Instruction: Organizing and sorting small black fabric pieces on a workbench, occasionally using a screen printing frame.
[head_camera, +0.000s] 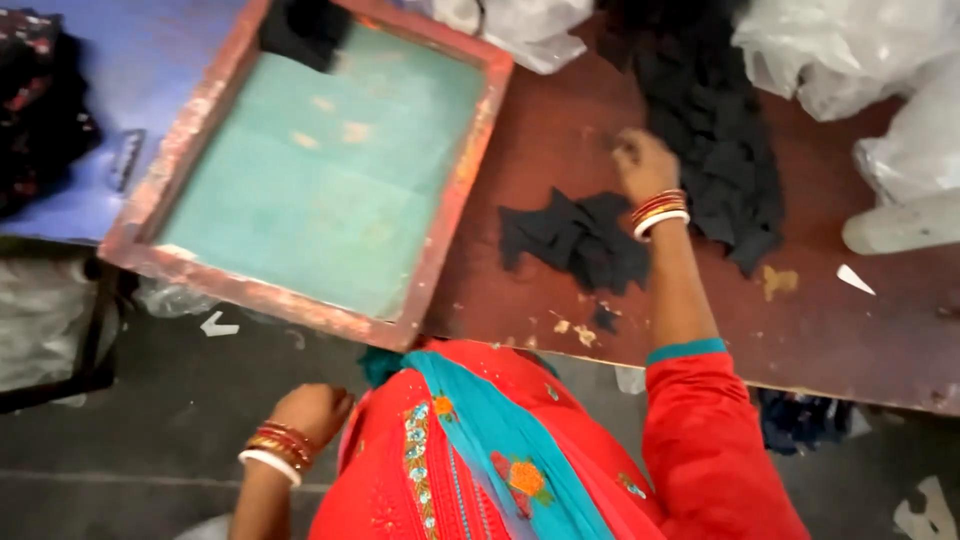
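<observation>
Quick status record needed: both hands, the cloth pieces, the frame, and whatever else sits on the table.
right hand: fist-like, reaching over the brown table between two lots of black cloth; grip on anything cannot be told
left hand: low beside the body, off the table, holding nothing visible
small black cloth pile: just beside the right wrist
large black cloth pile: beyond the right hand
wooden frame: red-stained, green mesh, overhanging the table's near edge
clear plastic bags: at the far right

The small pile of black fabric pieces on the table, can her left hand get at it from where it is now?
Probably not as it stands: the left hand hangs below the table edge by her side, and the pile lies beside the right hand.
</observation>
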